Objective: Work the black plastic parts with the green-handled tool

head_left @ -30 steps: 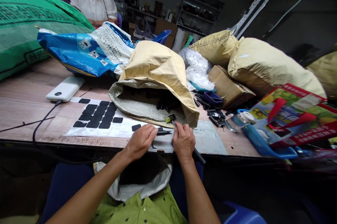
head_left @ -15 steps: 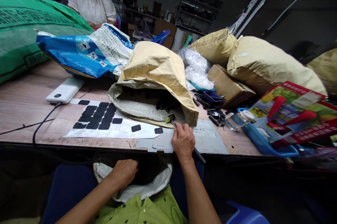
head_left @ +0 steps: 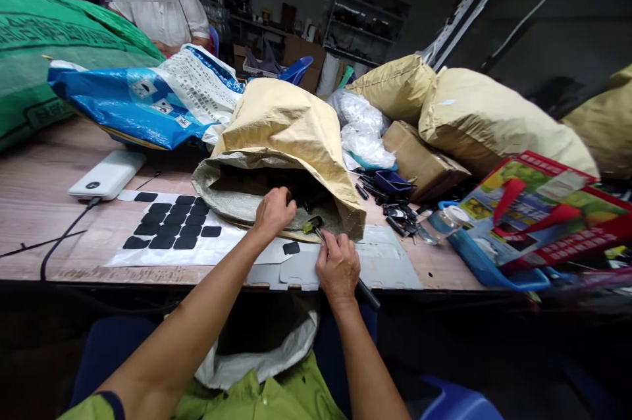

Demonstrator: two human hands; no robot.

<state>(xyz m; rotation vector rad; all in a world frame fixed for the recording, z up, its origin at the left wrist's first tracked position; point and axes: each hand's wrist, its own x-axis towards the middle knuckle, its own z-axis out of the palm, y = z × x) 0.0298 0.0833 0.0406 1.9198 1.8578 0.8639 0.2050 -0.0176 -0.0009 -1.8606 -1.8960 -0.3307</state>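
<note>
A tan paper sack [head_left: 291, 114] lies on the table with its grey-lined mouth facing me and dark pieces inside. At that mouth is my left hand [head_left: 274, 212], its fingers curled down and partly hidden, so what they hold cannot be made out. My right hand [head_left: 338, 265] is closed around what looks like a small hammer [head_left: 369, 295], with a black handle and a yellow-green and black head at the sack's lower lip. On my lap a second sack [head_left: 269, 364] gapes open, pale inside its rim.
A white sheet with black rounded-square stickers [head_left: 170, 226] lies left of the sack, near a white power bank [head_left: 107, 174] with a cable. Rightward are black parts [head_left: 399, 216], a clear jar [head_left: 444, 222] and a blue tray [head_left: 494, 268]. Full sacks [head_left: 498, 117] stand behind; a person [head_left: 165, 18] sits opposite.
My left hand has risen from the lap sack to the mouth of the tan sack. The right hand keeps its hold in nearly the same place. The view has shifted slightly.
</note>
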